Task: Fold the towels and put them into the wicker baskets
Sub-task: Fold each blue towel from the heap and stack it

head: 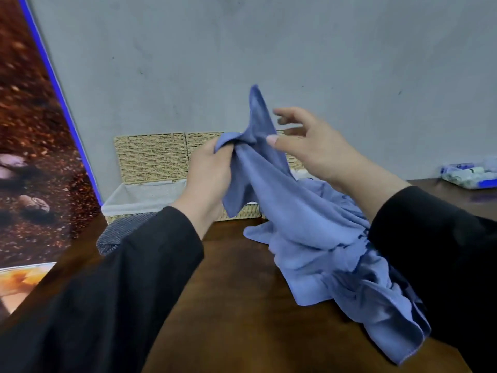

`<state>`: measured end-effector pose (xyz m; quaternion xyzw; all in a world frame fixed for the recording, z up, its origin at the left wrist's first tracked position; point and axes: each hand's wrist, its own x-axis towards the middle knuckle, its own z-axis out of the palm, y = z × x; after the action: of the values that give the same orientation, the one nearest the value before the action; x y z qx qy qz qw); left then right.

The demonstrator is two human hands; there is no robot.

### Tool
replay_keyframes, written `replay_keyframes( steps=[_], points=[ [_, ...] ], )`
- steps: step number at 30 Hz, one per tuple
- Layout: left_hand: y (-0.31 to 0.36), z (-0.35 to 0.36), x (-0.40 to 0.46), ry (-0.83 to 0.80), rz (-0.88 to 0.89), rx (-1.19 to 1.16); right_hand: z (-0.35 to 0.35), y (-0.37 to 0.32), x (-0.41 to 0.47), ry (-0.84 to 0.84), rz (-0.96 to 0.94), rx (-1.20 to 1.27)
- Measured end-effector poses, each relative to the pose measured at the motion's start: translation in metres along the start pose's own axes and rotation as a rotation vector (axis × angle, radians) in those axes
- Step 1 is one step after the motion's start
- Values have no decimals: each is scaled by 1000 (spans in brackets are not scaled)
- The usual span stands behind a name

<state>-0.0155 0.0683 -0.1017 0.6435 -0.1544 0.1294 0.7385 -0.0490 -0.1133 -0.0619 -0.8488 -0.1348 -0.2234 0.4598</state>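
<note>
While the left hand (207,170) grips the blue towel (301,211), hiding the second wicker basket (204,142), the right hand (304,146) hovers spread, fingers loose.

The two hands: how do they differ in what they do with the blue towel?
The left hand grips a bunched part of the blue towel in a fist; the right hand is open, fingers spread, thumb near the cloth. The left is lower, the right higher. Both wear black sleeves.

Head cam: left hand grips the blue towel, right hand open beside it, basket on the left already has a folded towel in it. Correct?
Not quite. The head view shows the left basket holding only its pale liner, no towel. The rest stands: the left hand grips the blue towel, and the right hand is open beside it.
</note>
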Motion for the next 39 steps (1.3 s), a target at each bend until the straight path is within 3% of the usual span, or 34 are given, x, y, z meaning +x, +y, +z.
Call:
replay_keyframes(
  steps=[3, 6, 11, 16, 19, 22, 26, 29, 31, 34, 36, 39],
  points=[
    [3, -48, 6, -37, -53, 88, 31, 16, -16, -243, 185, -277],
    [-2, -82, 2, -54, -93, 186, 73, 22, -27, -459, 279, -294],
    [5, -121, -4, -39, -128, 143, 130, 5, -17, -275, 103, -127],
    [21, -151, -2, 51, -24, 105, 158, -34, -2, -103, 22, 99],
    [22, -160, -5, 105, 46, 141, 177, -46, -5, -165, 27, 143],
    [17, -164, -12, 120, -13, 191, 196, -40, -16, -211, 91, 166],
    [11, -166, -20, 53, -35, 213, 214, -42, -21, -93, 218, 395],
    [21, -164, -17, 106, 73, 146, 227, -74, -14, 29, 264, 730],
    [32, -164, -13, 180, 174, 179, 235, -95, -7, 34, 261, 920],
    [45, -172, -10, 206, 238, 277, 244, -103, -4, -70, 194, 925],
    [44, -182, -8, 146, 219, 387, 241, -87, -6, -175, 193, 1037],
    [35, -193, -5, -67, 103, 632, 225, -50, -6, -182, 267, 1275]
  ],
)
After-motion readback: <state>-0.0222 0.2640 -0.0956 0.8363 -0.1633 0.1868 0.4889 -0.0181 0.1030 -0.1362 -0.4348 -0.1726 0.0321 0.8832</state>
